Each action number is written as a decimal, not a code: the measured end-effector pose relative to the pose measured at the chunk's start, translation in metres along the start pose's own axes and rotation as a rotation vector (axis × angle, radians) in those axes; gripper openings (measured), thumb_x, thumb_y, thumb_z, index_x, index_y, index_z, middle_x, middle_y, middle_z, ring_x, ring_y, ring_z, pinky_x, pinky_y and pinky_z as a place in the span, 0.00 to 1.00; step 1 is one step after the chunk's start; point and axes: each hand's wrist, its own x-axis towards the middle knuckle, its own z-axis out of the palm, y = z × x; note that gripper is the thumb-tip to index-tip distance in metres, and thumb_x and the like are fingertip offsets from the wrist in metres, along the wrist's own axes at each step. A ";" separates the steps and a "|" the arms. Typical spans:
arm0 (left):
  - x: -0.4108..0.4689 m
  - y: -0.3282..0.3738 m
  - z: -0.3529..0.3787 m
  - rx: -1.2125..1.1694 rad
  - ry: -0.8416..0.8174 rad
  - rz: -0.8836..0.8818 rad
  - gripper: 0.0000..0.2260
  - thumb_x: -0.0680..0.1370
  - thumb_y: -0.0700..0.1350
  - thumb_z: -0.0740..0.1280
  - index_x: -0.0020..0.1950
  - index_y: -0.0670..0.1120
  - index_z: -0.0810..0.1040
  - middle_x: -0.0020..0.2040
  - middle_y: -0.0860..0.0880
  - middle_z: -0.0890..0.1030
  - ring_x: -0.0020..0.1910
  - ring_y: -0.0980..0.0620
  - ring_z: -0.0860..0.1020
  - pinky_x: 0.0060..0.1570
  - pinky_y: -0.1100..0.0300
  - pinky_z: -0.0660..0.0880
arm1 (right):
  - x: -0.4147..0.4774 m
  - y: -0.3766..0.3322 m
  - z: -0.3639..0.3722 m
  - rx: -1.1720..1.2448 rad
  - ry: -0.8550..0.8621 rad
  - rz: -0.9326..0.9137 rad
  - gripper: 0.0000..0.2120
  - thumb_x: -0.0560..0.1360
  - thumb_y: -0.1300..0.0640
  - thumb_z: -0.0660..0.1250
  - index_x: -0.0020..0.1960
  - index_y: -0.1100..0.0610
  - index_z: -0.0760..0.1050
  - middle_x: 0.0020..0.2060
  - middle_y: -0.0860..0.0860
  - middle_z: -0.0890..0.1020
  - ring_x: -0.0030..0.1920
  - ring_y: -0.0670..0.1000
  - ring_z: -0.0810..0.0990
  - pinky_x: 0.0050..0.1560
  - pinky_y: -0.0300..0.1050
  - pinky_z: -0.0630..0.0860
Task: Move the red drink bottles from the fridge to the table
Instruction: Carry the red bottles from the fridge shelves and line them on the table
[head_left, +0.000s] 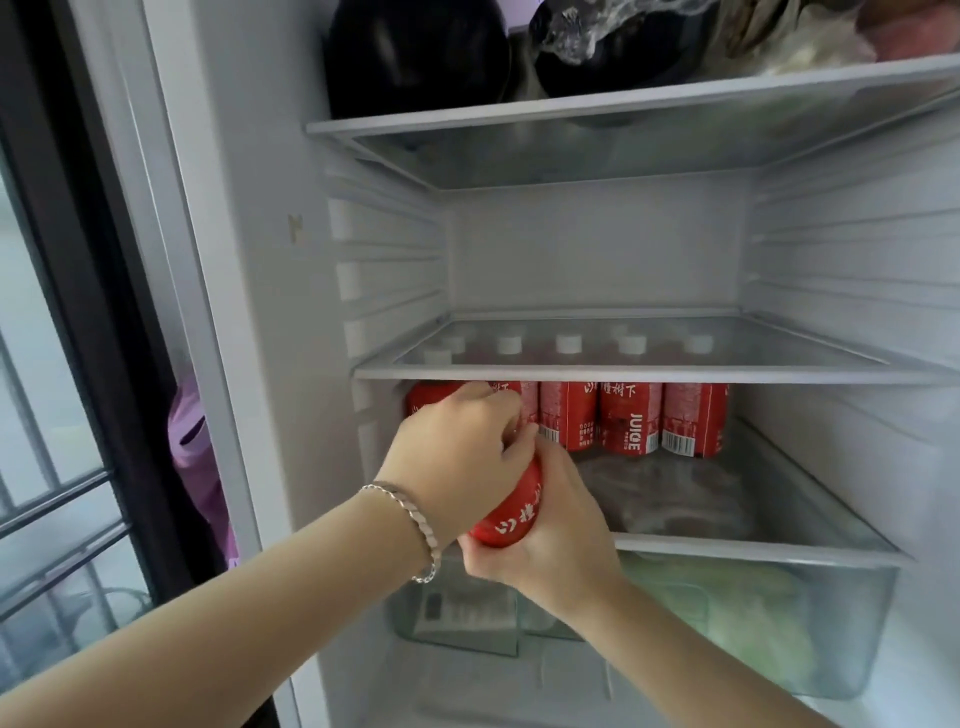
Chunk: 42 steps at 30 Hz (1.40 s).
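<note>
Red drink bottle (511, 514) lies tilted between both hands, probably to clear the glass shelf (675, 373) just above them; left hand (462, 447) curls over its upper end; right hand (561, 530) cups its base; remaining bottles (628, 415) stand just beyond the fingers.

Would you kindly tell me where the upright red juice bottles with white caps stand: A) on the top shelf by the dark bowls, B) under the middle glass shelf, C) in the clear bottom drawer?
B: the row of red juice bottles stands directly under the middle glass shelf, white caps showing through it.
</note>
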 end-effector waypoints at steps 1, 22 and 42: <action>0.001 -0.007 -0.001 0.014 0.003 -0.029 0.18 0.78 0.54 0.58 0.31 0.50 0.60 0.34 0.54 0.68 0.37 0.52 0.72 0.38 0.60 0.69 | 0.007 -0.004 -0.006 0.074 -0.154 0.019 0.39 0.57 0.43 0.76 0.64 0.46 0.64 0.54 0.38 0.75 0.52 0.40 0.77 0.52 0.34 0.76; 0.004 -0.049 -0.012 0.129 0.025 -0.267 0.21 0.74 0.61 0.60 0.30 0.47 0.65 0.29 0.53 0.72 0.35 0.48 0.75 0.34 0.61 0.69 | 0.099 0.010 0.062 0.187 0.181 0.154 0.25 0.67 0.48 0.70 0.60 0.57 0.70 0.57 0.51 0.75 0.56 0.48 0.73 0.57 0.38 0.68; 0.009 -0.034 -0.014 -0.054 -0.105 -0.098 0.35 0.54 0.74 0.57 0.53 0.55 0.75 0.37 0.57 0.77 0.35 0.58 0.75 0.36 0.65 0.70 | 0.008 0.028 0.007 0.185 0.630 -0.104 0.33 0.55 0.57 0.77 0.55 0.44 0.67 0.55 0.50 0.70 0.54 0.42 0.72 0.54 0.30 0.71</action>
